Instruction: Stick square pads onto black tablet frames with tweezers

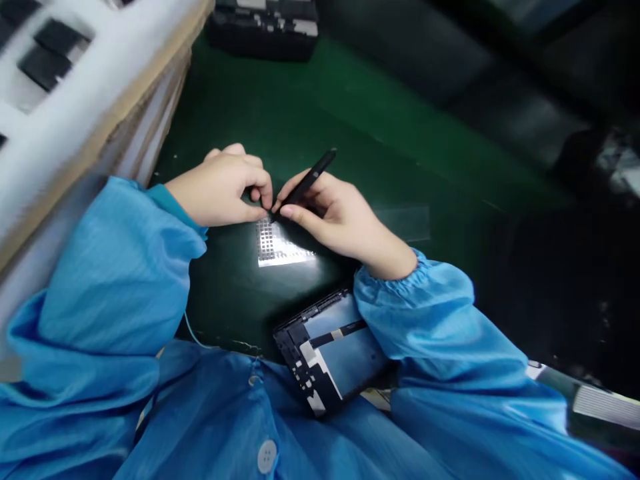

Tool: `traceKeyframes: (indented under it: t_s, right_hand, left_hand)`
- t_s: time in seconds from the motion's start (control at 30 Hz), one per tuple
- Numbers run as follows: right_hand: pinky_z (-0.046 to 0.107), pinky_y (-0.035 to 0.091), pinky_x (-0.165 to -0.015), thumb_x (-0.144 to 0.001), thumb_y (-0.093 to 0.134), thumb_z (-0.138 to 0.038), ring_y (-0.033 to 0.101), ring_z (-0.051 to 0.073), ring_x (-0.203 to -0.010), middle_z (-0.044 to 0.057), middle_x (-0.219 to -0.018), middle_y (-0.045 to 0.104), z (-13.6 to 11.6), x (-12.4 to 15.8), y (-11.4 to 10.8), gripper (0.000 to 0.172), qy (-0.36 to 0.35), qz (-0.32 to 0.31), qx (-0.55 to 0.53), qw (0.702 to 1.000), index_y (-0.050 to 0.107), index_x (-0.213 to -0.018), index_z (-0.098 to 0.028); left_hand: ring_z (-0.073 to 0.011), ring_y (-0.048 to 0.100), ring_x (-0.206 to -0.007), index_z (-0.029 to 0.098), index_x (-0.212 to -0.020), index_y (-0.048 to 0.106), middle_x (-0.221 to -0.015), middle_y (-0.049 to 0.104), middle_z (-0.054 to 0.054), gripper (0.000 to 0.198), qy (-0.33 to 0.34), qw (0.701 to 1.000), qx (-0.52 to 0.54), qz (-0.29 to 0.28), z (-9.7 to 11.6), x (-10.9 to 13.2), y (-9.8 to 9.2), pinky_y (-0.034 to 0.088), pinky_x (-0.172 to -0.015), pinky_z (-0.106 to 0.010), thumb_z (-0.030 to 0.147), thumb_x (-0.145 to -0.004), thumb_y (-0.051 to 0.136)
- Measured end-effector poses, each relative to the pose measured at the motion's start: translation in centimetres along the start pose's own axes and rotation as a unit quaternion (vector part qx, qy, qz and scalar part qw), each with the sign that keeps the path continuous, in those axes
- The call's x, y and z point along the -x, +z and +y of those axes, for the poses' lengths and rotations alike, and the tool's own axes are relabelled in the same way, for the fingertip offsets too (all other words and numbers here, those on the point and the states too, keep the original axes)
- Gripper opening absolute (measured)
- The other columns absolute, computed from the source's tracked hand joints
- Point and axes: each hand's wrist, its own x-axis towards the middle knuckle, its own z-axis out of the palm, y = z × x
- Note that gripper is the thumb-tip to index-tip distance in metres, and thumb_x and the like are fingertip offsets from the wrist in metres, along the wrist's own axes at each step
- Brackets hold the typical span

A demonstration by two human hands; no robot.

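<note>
My left hand (230, 187) is closed, its thumb and forefinger pinched at the upper edge of a shiny clear sheet (283, 250) with rows of small dark squares. What lies between these fingertips is too small to make out. A slim black pen-like tool (310, 177) slants in my right hand (335, 210), held between thumb and fingers. Its tip points down to the sheet's upper edge, beside my left fingertips. Nearer my body, a black device frame (330, 353) with blue-grey panels lies tilted at the table's front edge, partly covered by my right sleeve.
Stacked white foam trays (100, 127) with dark parts in their slots rise along the left. At the back of the green table (260, 120) stands a black stack of device parts (263, 30). A clear strip (405, 222) lies right of my right hand.
</note>
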Motion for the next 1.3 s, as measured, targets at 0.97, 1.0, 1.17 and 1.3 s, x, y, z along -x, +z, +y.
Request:
traceKeyframes:
  t_s: [0.97,1.0,1.17,1.3]
  right_hand:
    - [0.025,0.064,-0.071,-0.098,0.086,-0.032,0.074,0.012,-0.077,-0.001,-0.094,0.082,-5.2,7.5,0.8,0.012,0.097,0.191,-0.188,0.959,0.077,-0.103,-0.025]
    - [0.025,0.064,-0.071,-0.099,0.083,-0.026,0.075,0.013,-0.078,-0.001,-0.094,0.082,-6.0,10.0,1.8,0.008,0.11,0.237,-0.182,0.948,0.078,-0.106,-0.026]
    - [0.042,0.071,-0.088,-0.104,0.072,-0.021,0.082,0.022,-0.095,0.003,-0.102,0.081,-6.7,18.7,8.0,0.02,0.14,0.358,-0.089,0.919,0.073,-0.121,-0.032]
    - [0.049,0.071,-0.093,-0.104,0.068,-0.017,0.081,0.023,-0.098,0.004,-0.103,0.08,-5.4,18.7,9.9,0.023,0.08,0.352,-0.044,0.932,0.07,-0.121,-0.032]
  left_hand:
    - [-0.0244,0.063,-0.124,0.011,-0.087,0.083,-0.086,0.068,0.002,0.027,-0.006,0.995,-0.098,-0.018,2.2,-0.3,-0.3,0.041,-0.124,-0.056,0.037,-0.087,0.077]
    - [-0.0232,0.063,-0.123,0.009,-0.088,0.083,-0.084,0.066,0.003,0.034,0.002,0.995,-0.099,-0.017,2.1,-0.3,-0.3,0.04,-0.122,-0.057,0.041,-0.088,0.074]
    - [-0.0211,0.059,-0.122,0.007,-0.093,0.083,-0.082,0.067,0.001,0.067,0.036,0.994,-0.106,-0.007,1.8,-0.1,0.0,0.039,-0.113,-0.054,0.068,-0.087,0.056]
    - [-0.0231,0.059,-0.124,0.007,-0.095,0.082,-0.088,0.068,0.0,0.093,0.075,0.989,-0.125,0.03,1.0,0.1,0.0,0.037,-0.109,-0.051,0.083,-0.083,0.029]
